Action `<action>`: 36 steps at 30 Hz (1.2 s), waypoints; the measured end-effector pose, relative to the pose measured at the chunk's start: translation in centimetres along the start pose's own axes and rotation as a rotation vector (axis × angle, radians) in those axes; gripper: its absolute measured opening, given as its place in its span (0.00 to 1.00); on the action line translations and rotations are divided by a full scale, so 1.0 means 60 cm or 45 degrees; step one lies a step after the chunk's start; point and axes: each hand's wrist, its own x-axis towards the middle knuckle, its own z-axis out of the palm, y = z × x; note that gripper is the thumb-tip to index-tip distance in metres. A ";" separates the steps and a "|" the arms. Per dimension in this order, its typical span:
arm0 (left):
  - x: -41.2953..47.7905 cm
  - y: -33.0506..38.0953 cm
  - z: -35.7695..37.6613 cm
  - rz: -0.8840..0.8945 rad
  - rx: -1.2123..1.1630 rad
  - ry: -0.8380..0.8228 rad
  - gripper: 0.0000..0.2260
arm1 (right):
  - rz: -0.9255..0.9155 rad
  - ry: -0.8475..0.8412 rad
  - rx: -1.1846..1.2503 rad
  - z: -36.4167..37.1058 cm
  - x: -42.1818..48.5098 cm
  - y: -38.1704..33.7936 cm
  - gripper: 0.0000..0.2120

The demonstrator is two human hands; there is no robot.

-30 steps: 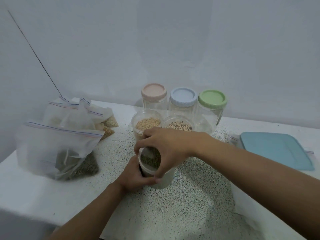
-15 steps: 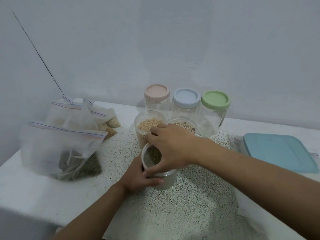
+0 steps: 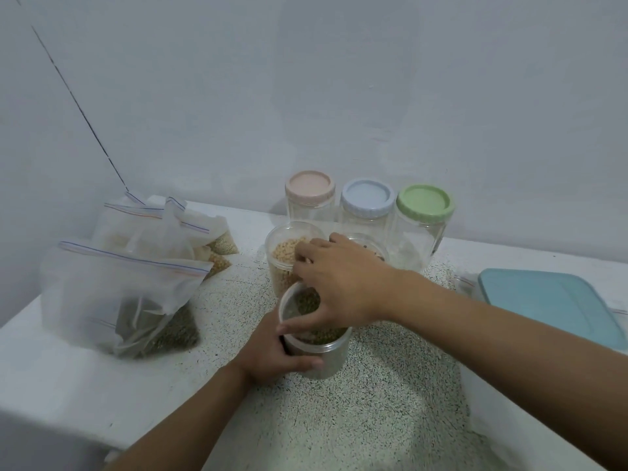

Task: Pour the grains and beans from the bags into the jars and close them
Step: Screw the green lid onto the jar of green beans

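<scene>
Left hand (image 3: 272, 355) wraps the side of the green-bean jar (image 3: 331, 356), thumb across the front. My read: it's a brace so the jar can't spin or slide.

Right hand (image 3: 343, 287) is clamped over the jar's mouth from above, thumb on the near rim and fingers curled over the far rim. That grip fits seating or twisting a clear lid, but I cannot tell whether a lid is under the palm.

The jar stands upright on the speckled counter (image 3: 373, 419), centre of the work area, with green beans filling its lower part.

Clock positions taken from that jar:
- 12: tan-bean jar (image 3: 283, 256), just behind and close. I see no coloured lid on it.
- 1: another jar (image 3: 377, 248), mostly hidden by the right hand, contents unclear.
- 12 to 1, further back by the wall: pink-lidded jar (image 3: 309, 188), blue-lidded jar (image 3: 368, 197) and green-lidded jar (image 3: 424, 202). They are capped, look empty, and are probably parked clear of the pouring.
- 9: zip bag (image 3: 129, 294), mouth open and slumped, some green beans left in the bottom.
- 10: smaller bags (image 3: 163, 226) with grains inside, likely queued for the empty jars.
- 3: teal box lid (image 3: 550, 307), well apart.

Judgement: the green-bean pour is done and closing is in progress, with several bags and jars left to do.
</scene>
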 end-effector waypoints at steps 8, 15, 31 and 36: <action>0.005 0.006 0.002 -0.029 -0.061 0.005 0.31 | -0.135 -0.309 0.314 -0.020 -0.005 0.021 0.37; 0.005 -0.003 0.000 -0.029 -0.039 0.012 0.33 | -0.089 -0.029 0.084 0.012 -0.014 0.002 0.39; 0.000 0.012 -0.004 -0.099 0.025 -0.060 0.36 | 0.074 -0.004 -0.009 0.042 -0.020 -0.035 0.40; 0.002 0.005 -0.002 -0.032 0.045 -0.051 0.35 | -0.262 -0.173 0.217 0.016 -0.009 -0.010 0.35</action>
